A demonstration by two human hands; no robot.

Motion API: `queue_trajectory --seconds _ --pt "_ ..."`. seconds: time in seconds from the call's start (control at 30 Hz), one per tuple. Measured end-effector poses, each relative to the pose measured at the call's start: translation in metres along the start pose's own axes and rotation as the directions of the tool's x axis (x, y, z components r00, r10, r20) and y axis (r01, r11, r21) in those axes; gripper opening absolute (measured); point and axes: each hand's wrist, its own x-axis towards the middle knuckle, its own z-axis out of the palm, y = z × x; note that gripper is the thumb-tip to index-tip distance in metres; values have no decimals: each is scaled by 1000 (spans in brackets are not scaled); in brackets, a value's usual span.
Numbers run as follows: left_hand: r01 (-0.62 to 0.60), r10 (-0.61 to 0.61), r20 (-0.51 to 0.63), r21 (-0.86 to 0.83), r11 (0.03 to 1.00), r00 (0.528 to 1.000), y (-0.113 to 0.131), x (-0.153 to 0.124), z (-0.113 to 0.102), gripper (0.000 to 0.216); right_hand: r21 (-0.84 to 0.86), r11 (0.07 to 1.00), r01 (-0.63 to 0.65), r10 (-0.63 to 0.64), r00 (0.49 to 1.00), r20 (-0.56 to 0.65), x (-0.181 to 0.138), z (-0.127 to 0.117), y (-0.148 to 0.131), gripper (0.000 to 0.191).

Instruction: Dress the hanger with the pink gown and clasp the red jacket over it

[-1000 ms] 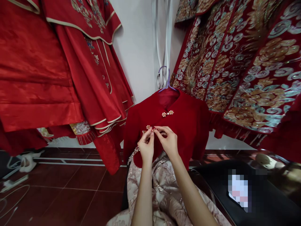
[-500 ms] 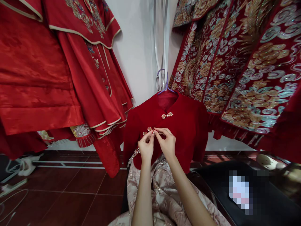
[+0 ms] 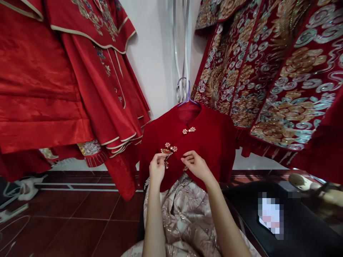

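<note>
A short red velvet jacket (image 3: pixel 211 142) hangs in front of me on a purple hanger (image 3: pixel 189 101). At its neck a pearl flower clasp (image 3: pixel 189 130) joins the two edges. Lower on the chest is a second flower clasp (image 3: pixel 170 146), with a gold fan-shaped ornament (image 3: pixel 166 152) just below it. The thumb and fingers of my left hand (image 3: pixel 157 167) are closed at the fan's lower left edge, covering part of it. My right hand (image 3: pixel 196 165) is to the right, fingers bent and apart, holding nothing visible. Another flower fastening (image 3: pixel 185 167) partly shows beneath its fingers.
Red garments (image 3: pixel 88 82) hang at the left, and a densely embroidered one (image 3: pixel 284 92) at the right. Shiny patterned fabric (image 3: pixel 187 210) lies below the jacket. A black surface (image 3: pixel 302 221) at the lower right bears a blurred phone-like item (image 3: pixel 270 216).
My hands have separated from their meeting point at the chest clasp. The left moved left and down, the right moved right and down, uncovering the clasp and the fan ornament.
</note>
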Motion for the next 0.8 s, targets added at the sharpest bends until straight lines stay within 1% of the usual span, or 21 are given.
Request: queue_trajectory --seconds 0.07,0.1,0.13,0.2,0.27,0.33,0.43,0.57,0.63,0.73,0.8 --pt "80 -90 82 117 990 993 -7 -2 -9 16 -66 997 -26 31 996 80 -2 -1 11 21" --pt "109 -127 112 151 983 986 -9 -3 -12 16 -101 995 -18 27 995 93 -2 -1 16 21" --pt "132 -155 128 174 976 980 -12 -4 -14 14 -139 990 -2 14 996 89 -2 0 20 22" --pt "172 -199 124 198 965 972 -14 -7 -17 10 -215 976 31 -22 999 48 -2 2 26 25" --pt "196 -222 120 194 961 968 -15 -8 -19 13 -248 968 36 -35 999 6 -1 3 29 27" --pt "210 -235 157 159 965 959 -13 -9 -21 19 -191 982 0 3 1000 17 -1 3 31 26" --pt "194 -221 226 137 971 949 -10 -9 -23 22 -46 998 -46 49 996 71 0 4 31 24" --pt "105 -145 217 184 977 965 -2 -10 -20 19 48 998 -49 44 995 90 -1 1 30 10" --pt "74 -116 210 198 977 971 2 -11 -17 16 80 995 -62 51 990 131 -3 -4 25 10" --pt "72 -118 200 227 971 973 5 -11 -16 8 130 991 -42 10 972 233 -9 -13 8 18" --pt "90 -134 192 222 971 972 5 -11 -16 10 149 988 26 -68 957 282 -13 -16 -6 19"
